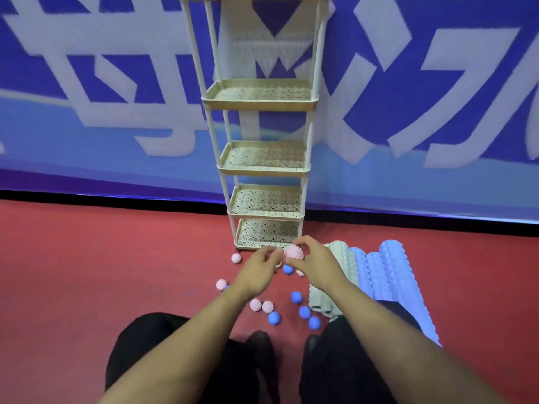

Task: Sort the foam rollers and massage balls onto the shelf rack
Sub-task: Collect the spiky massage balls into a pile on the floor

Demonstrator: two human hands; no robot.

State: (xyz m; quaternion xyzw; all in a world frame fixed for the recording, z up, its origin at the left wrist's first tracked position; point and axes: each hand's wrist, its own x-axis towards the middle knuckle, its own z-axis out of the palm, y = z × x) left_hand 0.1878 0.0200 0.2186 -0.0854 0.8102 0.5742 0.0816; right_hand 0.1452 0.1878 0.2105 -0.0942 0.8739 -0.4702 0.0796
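A tall cream shelf rack (264, 163) with several perforated tiers stands against the wall, and the tiers I can see hold nothing. My right hand (313, 265) holds a pink spiky massage ball (293, 252) just in front of the lowest tier. My left hand (258, 271) reaches beside it with fingers loosely curled, holding nothing. Pink spiky balls (236, 258) and smooth blue balls (295, 297) lie scattered on the red floor. To the right lie a pale green foam roller (344, 263) and blue foam rollers (399, 275).
A blue and white printed wall (116, 97) runs behind the rack, with a black strip at its base. My dark trouser legs (163, 345) and shoes fill the bottom of the view. Red floor (87, 258) stretches to the left.
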